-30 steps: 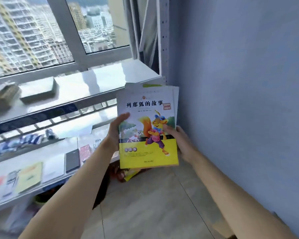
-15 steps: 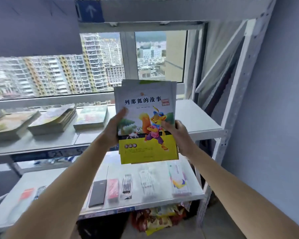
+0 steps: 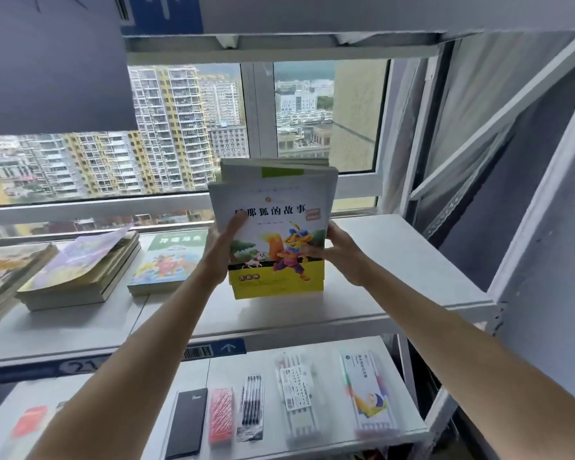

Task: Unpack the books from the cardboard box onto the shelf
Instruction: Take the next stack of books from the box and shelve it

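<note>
- Both hands are holding a small stack of thin paperback books (image 3: 279,227) upright above the white metal shelf board (image 3: 395,267); the front cover is showing white at the top, yellow at the bottom, with a cartoon fox in the middle.
- The left hand (image 3: 221,250) is gripping the stack's left edge, its thumb lying across the front cover over the first title character.
- The right hand (image 3: 341,257) is gripping the right edge, its thumb pressing on the cover near the fox picture.
- Whether the stack's lower edge is touching the board or hanging just above it cannot be told.
- To the left on the same board, a green-topped picture book stack (image 3: 170,263) is lying flat, and further left a thicker pile of books with a curling purple cover (image 3: 80,270) is lying beside it.
- On the lower white shelf (image 3: 392,366), a black notebook (image 3: 187,423), a pink patterned pack (image 3: 220,415), a pack of black pens (image 3: 251,410), a clear pen pack (image 3: 296,396) and a white pen box with a cartoon child (image 3: 367,393) are lying in a row.
- Behind the shelving, a window (image 3: 186,134) is showing tall apartment blocks.
</note>
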